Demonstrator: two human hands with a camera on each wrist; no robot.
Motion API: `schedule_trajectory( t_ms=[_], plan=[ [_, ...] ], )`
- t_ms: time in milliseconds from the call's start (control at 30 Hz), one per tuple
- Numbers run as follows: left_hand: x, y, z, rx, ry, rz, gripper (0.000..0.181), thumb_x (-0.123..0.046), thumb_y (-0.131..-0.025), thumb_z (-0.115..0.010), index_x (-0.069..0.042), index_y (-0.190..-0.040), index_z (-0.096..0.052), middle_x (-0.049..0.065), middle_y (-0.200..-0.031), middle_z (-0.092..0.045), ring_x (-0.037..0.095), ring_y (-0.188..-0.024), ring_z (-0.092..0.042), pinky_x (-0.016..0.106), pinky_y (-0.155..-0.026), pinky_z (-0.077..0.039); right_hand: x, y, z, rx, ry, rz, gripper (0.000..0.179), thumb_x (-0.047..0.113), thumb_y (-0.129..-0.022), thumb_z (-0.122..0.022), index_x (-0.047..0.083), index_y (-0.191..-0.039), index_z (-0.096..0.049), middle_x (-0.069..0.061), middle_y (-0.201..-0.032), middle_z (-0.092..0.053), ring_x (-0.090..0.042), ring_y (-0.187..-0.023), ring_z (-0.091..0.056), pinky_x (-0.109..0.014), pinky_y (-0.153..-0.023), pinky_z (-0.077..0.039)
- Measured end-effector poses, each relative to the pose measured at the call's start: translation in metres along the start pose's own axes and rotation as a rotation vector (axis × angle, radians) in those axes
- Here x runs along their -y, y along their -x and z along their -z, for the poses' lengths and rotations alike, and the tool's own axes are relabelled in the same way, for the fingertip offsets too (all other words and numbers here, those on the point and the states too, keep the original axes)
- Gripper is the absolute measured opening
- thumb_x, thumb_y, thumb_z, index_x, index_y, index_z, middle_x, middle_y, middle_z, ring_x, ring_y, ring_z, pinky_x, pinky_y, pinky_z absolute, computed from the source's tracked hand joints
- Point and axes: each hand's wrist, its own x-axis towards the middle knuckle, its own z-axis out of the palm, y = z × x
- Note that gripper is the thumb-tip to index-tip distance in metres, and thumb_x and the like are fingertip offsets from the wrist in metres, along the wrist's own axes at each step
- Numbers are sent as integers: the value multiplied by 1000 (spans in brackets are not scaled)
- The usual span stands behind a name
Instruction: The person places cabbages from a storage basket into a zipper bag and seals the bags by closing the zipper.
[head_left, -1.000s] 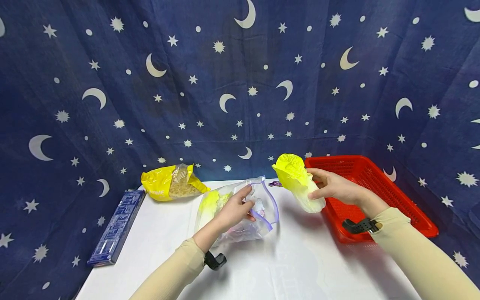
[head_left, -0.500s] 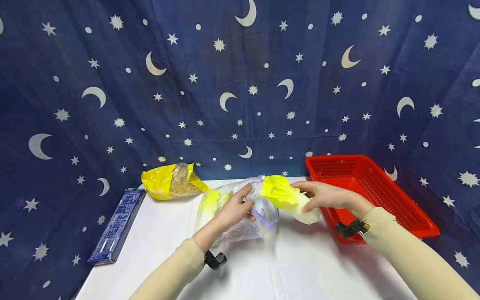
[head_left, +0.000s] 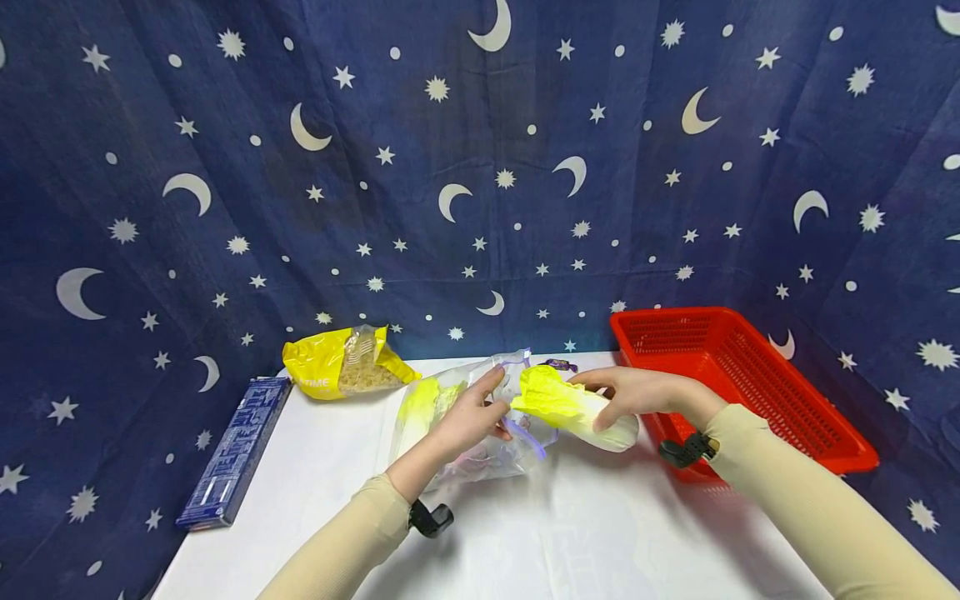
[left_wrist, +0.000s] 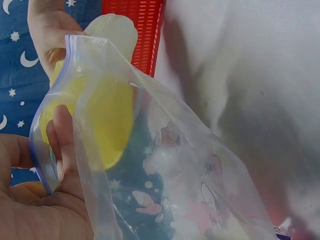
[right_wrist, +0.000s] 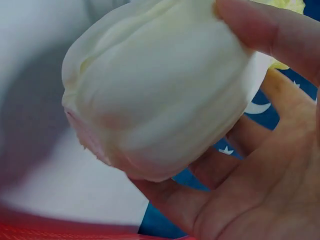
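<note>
My right hand (head_left: 637, 396) grips a Chinese cabbage (head_left: 573, 408) by its pale base, thumb on one side and fingers on the other. The cabbage's yellow leafy end points left, at the mouth of a clear zip-top bag (head_left: 480, 467) with a purple zip edge. In the left wrist view, those leaves (left_wrist: 107, 125) show through the plastic. My left hand (head_left: 468, 421) holds the bag's mouth apart, with fingers inside the zip edge (left_wrist: 35, 125). Another yellow-and-white cabbage (head_left: 420, 408) shows through the bag's left part.
A red plastic basket (head_left: 795, 392) stands at the right, close by my right forearm. At the back left lies a yellow food packet (head_left: 322, 362), with a long blue box (head_left: 236, 454) in front of it. A small purple-wrapped item (head_left: 560, 365) lies behind the cabbage.
My right hand has moved left and down, tipping the cabbage from upright to nearly level, its leaves now at the bag's mouth. The left hand and the bag have stayed in place.
</note>
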Motion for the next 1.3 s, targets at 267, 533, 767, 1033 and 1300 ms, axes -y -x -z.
schedule_trajectory(
  t_ms=[267,533,767,1033,1300],
  plan=[
    [-2,0,-1,0,-35,-4,68,-5,-97,-52,-4,-161,-29,8,-169,-20,15,-63,-61,32,-69,-63,14,-9,-4,22,84,-51,77,25,-78,-80,19,-150,-53,-6,-139,-55,-28,-120,-48,-52,-102,-44],
    [-2,1,-3,17,-46,-21,68,-3,-96,-52,-4,-161,-29,7,-170,-18,16,-65,-61,33,-67,-63,17,-16,-7,22,81,-86,75,28,-78,-80,20,-148,-56,-5,-134,-58,-26,-114,-51,-42,-93,-47],
    [-1,-1,-6,23,-70,-13,68,-3,-97,-53,-3,-161,-28,6,-170,-18,18,-66,-61,33,-67,-62,28,-23,-10,34,131,-53,69,28,-78,-78,16,-143,-60,-6,-130,-61,-25,-110,-53,-39,-90,-49],
    [0,-2,-5,7,-61,-9,68,-1,-97,-51,-5,-161,-28,5,-170,-17,18,-62,-62,36,-67,-63,37,-30,-7,19,129,-110,73,31,-77,-78,12,-144,-58,-10,-137,-59,-26,-116,-53,-43,-98,-47],
    [-4,-2,-4,-23,-54,-40,64,0,-97,-50,-3,-159,-34,9,-169,-21,16,-61,-62,33,-66,-63,35,-32,-8,26,136,-128,72,31,-76,-79,14,-143,-59,-9,-133,-59,-26,-113,-53,-40,-92,-50]
  ],
)
